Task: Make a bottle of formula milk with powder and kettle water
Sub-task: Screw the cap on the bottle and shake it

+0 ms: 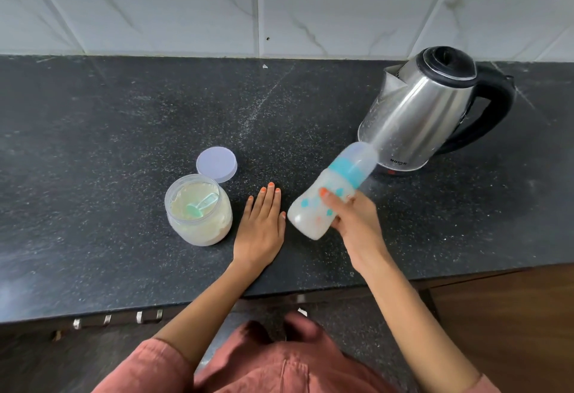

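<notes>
The feeding bottle (306,214) is up off the dark speckled tabletop (124,119), held in the right hand (354,221) and just to the right of the left hand (262,224), with only a narrow gap between its base and that hand's thumb side. It is tilted: the base points down and left toward the person, and the capped top points up and right toward the steel kettle (425,106), whose lower body shows behind the cap.

The bottle is translucent and holds a cloudy white liquid along most of its body. It has small teal and orange prints on the side, a teal collar (346,172) and a clear domed cap (362,155) over the top. Its outline is blurred, most of all at the cap end.

The right hand grips the bottle round its middle from the right side, the fingers curled about the body and the thumb laid across the front. The left hand lies flat on the tabletop, palm down, with its fingers straight and close together, and holds nothing.

Just left of the left hand stands an open clear jar (198,221) of pale powder with a green scoop (200,206) lying in it. The jar's round lid (216,163) rests on the tabletop right behind it. The kettle stands at the back right, lid closed, black handle to the right, spout toward the left.
</notes>
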`<state>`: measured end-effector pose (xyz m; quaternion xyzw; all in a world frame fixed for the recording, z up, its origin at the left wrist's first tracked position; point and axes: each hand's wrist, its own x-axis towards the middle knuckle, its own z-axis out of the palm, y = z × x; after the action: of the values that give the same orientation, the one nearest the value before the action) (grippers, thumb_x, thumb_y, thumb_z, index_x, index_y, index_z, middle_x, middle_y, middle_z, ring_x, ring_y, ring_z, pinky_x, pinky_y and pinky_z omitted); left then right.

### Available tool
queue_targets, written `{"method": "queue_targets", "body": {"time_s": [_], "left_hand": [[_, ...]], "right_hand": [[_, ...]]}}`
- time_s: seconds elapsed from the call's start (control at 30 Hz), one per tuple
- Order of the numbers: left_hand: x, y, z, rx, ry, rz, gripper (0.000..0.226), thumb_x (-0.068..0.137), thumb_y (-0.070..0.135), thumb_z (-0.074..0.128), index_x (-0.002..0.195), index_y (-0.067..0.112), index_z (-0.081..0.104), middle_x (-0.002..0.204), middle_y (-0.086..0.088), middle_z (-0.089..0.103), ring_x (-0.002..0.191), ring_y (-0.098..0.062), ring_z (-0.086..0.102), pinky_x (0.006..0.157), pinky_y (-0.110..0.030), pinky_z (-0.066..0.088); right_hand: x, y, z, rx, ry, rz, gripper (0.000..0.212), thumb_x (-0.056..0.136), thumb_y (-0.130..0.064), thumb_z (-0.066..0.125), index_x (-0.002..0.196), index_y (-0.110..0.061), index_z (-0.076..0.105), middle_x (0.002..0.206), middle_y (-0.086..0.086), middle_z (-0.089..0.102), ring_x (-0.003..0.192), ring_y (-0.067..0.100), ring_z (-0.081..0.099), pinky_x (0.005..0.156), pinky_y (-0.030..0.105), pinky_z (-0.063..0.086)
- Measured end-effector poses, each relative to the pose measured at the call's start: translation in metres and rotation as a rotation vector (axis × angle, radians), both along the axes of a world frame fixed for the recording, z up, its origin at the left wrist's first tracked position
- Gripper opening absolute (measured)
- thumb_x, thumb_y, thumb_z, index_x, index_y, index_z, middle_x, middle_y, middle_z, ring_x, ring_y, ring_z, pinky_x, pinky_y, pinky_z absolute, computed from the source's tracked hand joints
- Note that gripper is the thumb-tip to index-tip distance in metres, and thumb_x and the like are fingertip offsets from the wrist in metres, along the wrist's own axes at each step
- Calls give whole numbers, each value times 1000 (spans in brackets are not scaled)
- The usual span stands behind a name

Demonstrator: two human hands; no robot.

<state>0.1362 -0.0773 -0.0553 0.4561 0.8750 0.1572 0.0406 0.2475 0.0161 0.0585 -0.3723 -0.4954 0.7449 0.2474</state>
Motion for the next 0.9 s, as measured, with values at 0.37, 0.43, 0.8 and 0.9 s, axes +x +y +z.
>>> {"method": "queue_targets", "body": {"time_s": [0.37, 0.43, 0.8, 0.9], "left_hand": [[0, 0, 0, -11, -10, 5, 58, 93, 34, 15, 141, 2, 28, 150, -13, 24, 139, -28, 22, 111, -36, 7], [0, -1, 0, -39, 9, -31, 54, 98, 31, 26, 143, 3, 18, 153, -12, 13, 141, -27, 12, 112, -35, 1], [0, -1, 0, -16, 3, -16, 53, 98, 30, 24, 143, 3, 22, 152, -12, 17, 141, -27, 16, 110, -34, 0], [0, -1, 0, -15, -10, -21, 52, 98, 30, 25, 143, 3, 19, 153, -12, 14, 141, -26, 12, 111, -33, -2]], "right_hand": [[-2, 1, -1, -9, 49, -69, 25, 79, -8, 65, 102, -16, 61, 96, -3, 68, 92, 11, 65, 83, 32, 55], [3, -8, -3, 99, -94, 119, 22, 73, -5, 71, 89, -19, 64, 83, -6, 70, 83, 9, 66, 81, 33, 54], [0, -5, 0, 89, -38, 73, 23, 76, -7, 68, 93, -21, 63, 88, -6, 69, 88, 11, 66, 80, 29, 54], [2, -4, 0, 112, -48, 80, 21, 74, -4, 69, 88, -19, 65, 82, -7, 70, 81, 9, 66, 75, 27, 53]]}}
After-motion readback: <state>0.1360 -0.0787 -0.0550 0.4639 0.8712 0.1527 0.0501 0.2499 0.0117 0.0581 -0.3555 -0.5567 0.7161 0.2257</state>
